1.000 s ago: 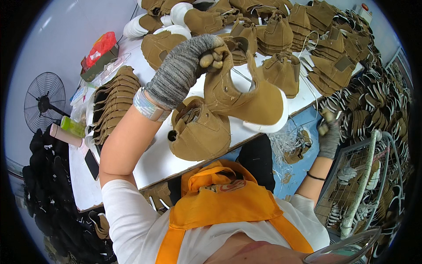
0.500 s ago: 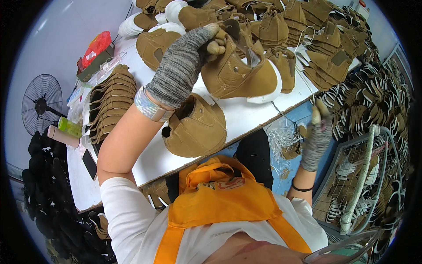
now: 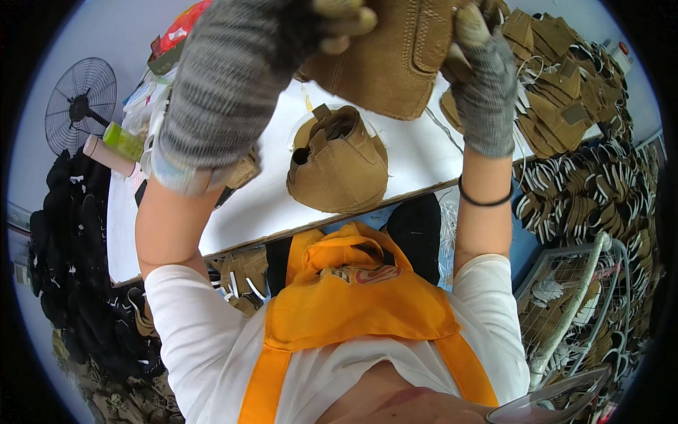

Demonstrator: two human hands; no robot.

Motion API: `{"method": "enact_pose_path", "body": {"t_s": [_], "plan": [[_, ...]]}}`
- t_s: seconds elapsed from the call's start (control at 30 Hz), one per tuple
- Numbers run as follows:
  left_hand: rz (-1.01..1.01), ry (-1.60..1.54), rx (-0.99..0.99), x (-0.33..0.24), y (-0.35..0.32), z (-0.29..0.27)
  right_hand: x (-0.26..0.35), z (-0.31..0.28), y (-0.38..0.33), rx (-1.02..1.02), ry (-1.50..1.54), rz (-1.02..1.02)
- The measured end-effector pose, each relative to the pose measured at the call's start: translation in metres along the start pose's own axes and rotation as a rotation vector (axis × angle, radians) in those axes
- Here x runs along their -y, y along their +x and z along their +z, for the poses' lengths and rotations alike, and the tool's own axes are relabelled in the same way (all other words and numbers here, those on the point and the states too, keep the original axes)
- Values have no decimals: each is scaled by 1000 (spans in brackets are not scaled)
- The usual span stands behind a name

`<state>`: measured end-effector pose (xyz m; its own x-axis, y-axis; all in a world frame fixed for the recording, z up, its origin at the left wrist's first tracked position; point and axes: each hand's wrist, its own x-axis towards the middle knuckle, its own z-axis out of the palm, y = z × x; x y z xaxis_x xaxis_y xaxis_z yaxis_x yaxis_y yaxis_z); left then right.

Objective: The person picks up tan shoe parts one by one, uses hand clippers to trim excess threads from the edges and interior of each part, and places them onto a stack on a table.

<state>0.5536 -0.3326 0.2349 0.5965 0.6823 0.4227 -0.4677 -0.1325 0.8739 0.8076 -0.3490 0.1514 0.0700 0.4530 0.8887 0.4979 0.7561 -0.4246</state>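
My left hand (image 3: 293,32), in a grey knitted glove with bare-looking fingertips, is closed on a brown shoe upper (image 3: 381,67) raised close to the camera at the top of the view. My right hand (image 3: 486,81), gloved likewise, grips the upper's right side with thumb and fingers. Stitched seams show on the upper, and its top runs out of the picture. Below it, a second brown shoe upper (image 3: 340,166) stands on the white table (image 3: 247,212) near the front edge, its opening turned up.
Stacks of brown uppers (image 3: 558,106) lie at the table's far right. A wire basket cart (image 3: 572,304) stands to my right beside heaped shoe parts (image 3: 586,191). At left are a fan (image 3: 79,106), a green cup (image 3: 123,141) and a pink cylinder (image 3: 107,155). Black shoe parts (image 3: 78,247) hang below.
The held upper has come up closer to the camera and turned. My right hand has risen from beside the table and taken hold of it. My left hand has also moved up.
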Motion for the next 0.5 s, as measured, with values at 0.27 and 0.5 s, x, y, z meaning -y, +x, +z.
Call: {"method": "enact_pose_path", "body": {"t_s": [0.27, 0.5], "plan": [[-189, -37, -107, 49, -92, -28, 3, 65, -7, 412, 208, 408], [-301, -92, -224, 79, -77, -52, -26, 79, -19, 440, 479, 412]]}}
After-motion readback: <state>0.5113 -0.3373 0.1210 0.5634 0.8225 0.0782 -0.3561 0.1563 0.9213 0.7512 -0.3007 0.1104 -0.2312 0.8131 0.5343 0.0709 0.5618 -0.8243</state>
